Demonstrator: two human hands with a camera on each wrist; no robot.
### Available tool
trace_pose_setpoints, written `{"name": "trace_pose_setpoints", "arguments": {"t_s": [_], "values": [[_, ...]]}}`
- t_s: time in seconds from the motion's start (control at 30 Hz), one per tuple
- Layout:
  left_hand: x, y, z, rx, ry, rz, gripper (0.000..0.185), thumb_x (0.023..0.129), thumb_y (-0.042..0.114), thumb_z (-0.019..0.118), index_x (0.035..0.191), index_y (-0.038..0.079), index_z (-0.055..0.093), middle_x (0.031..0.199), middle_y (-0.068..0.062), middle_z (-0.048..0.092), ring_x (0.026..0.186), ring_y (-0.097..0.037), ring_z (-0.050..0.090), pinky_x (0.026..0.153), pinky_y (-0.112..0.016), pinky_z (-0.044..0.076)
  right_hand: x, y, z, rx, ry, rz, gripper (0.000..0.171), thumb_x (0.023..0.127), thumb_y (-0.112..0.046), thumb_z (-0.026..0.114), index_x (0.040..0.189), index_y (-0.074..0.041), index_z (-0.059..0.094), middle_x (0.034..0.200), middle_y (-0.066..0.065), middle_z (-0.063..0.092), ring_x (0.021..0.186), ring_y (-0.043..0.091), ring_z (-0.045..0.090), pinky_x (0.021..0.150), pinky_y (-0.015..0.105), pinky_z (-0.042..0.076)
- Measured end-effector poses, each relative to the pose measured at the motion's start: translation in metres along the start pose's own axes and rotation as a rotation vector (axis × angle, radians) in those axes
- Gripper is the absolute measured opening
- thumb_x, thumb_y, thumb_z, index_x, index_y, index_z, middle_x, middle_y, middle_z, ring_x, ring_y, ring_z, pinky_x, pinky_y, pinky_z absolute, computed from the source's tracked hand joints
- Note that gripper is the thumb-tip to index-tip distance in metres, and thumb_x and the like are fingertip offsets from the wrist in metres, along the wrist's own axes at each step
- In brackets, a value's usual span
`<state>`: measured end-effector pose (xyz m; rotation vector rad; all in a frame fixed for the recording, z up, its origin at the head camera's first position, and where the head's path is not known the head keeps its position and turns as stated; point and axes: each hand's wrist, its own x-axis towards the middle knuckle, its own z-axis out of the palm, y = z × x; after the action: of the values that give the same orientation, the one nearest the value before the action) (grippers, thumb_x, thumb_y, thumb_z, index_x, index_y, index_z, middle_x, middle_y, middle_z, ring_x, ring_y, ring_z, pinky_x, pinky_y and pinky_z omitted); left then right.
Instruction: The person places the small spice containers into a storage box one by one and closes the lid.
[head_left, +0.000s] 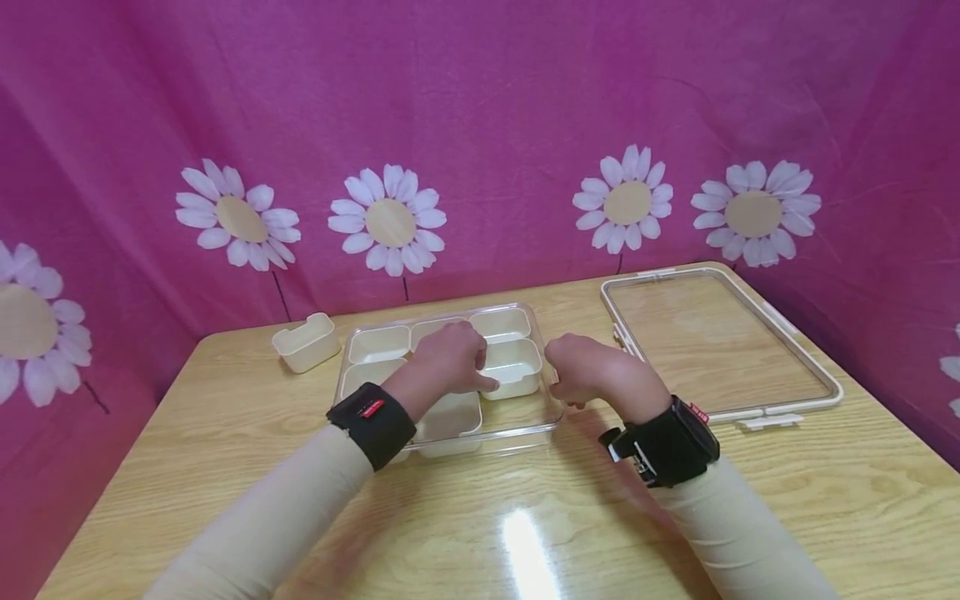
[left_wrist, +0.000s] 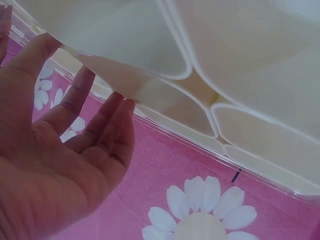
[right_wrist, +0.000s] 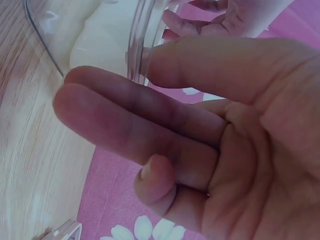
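A clear plastic box (head_left: 517,431) with several cream inner containers stands in the middle of the table. My left hand (head_left: 446,358) reaches over it and grips the left edge of one small cream container (head_left: 512,385), which sits in the right part of the box. In the left wrist view, fingertips (left_wrist: 87,77) meet that container's wall. At the box's right side, my right hand (head_left: 596,373) holds the clear rim (right_wrist: 139,45). The thumb touches this rim while two fingers (right_wrist: 115,120) extend nearly straight below it.
Another cream container (head_left: 309,350) with a notched rim stands on the table left of the box. A clear lid with a cream frame (head_left: 810,379) and side clips lies at the right. Behind the wooden table (head_left: 465,533) hangs a pink curtain (head_left: 510,108) with daisies.
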<state>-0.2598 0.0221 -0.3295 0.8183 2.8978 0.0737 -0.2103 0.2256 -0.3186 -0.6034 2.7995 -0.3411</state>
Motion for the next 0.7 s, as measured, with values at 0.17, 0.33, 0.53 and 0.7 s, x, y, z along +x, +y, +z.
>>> {"name": "trace_pose_setpoints", "arguments": {"t_s": [0.17, 0.33, 0.53, 0.7], "values": [[-0.002, -0.003, 0.001, 0.008, 0.025, 0.033, 0.039, 0.079, 0.047, 0.086, 0.082, 0.014, 0.065, 0.094, -0.003, 0.056, 0.087, -0.019, 0.053, 0.065, -0.034, 0.048, -0.001, -0.004, 0.000, 0.000, -0.006, 0.029, 0.016, 0.085, 0.001, 0.065, 0.073, -0.005, 0.057, 0.056, 0.002, 0.062, 0.050, 0.014, 0.062, 0.060, 0.028, 0.049], [-0.008, -0.008, -0.003, 0.011, 0.053, 0.091, 0.040, 0.077, 0.048, 0.087, 0.089, 0.015, 0.068, 0.097, -0.001, 0.056, 0.085, -0.018, 0.054, 0.066, -0.035, 0.049, -0.002, -0.004, 0.001, -0.001, -0.014, 0.045, 0.016, 0.087, 0.000, 0.066, 0.075, -0.004, 0.056, 0.060, 0.004, 0.062, 0.051, 0.015, 0.062, 0.059, 0.028, 0.048], [-0.032, -0.032, -0.025, -0.050, 0.194, 0.125, 0.033, 0.086, 0.039, 0.081, 0.102, 0.012, 0.073, 0.107, -0.006, 0.065, 0.093, -0.022, 0.062, 0.073, -0.039, 0.054, -0.002, -0.004, 0.000, 0.008, -0.019, 0.058, 0.015, 0.088, 0.000, 0.066, 0.077, -0.004, 0.057, 0.064, 0.006, 0.061, 0.054, 0.016, 0.061, 0.060, 0.028, 0.049], [-0.054, -0.089, -0.038, -0.062, 0.253, -0.056, 0.030, 0.095, 0.029, 0.070, 0.112, 0.004, 0.070, 0.115, -0.017, 0.066, 0.106, -0.035, 0.063, 0.084, -0.050, 0.055, -0.001, -0.004, -0.001, 0.029, -0.020, 0.074, 0.011, 0.087, 0.000, 0.066, 0.080, -0.003, 0.058, 0.069, 0.007, 0.061, 0.056, 0.017, 0.061, 0.057, 0.028, 0.049]]}}
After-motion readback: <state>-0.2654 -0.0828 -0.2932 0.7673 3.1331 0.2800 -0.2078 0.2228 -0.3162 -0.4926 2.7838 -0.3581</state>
